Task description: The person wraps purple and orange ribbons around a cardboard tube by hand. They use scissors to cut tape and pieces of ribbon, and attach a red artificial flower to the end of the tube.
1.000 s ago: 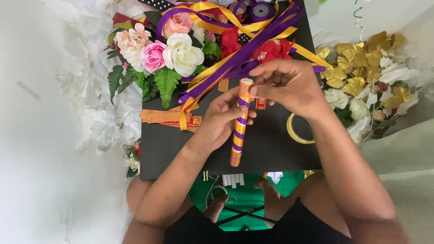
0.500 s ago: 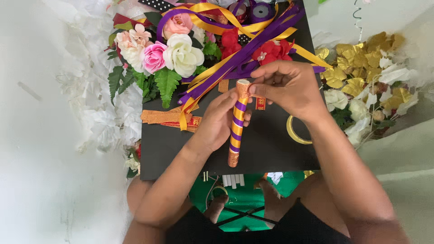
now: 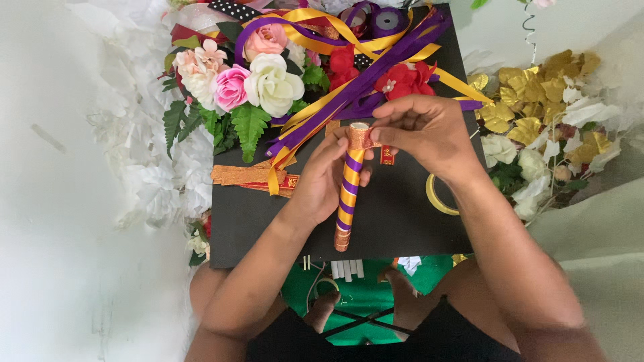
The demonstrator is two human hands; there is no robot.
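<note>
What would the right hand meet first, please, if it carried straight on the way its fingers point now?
The right hand points leftward, its fingertips pinching the top of the striped stick. Straight on, past that stick, it would likely meet the left hand's fingers, then the ribbons; depth is hard to judge.

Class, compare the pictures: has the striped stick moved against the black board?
No. The striped stick keeps its place on the black board, top beside the purple ribbons.
</note>
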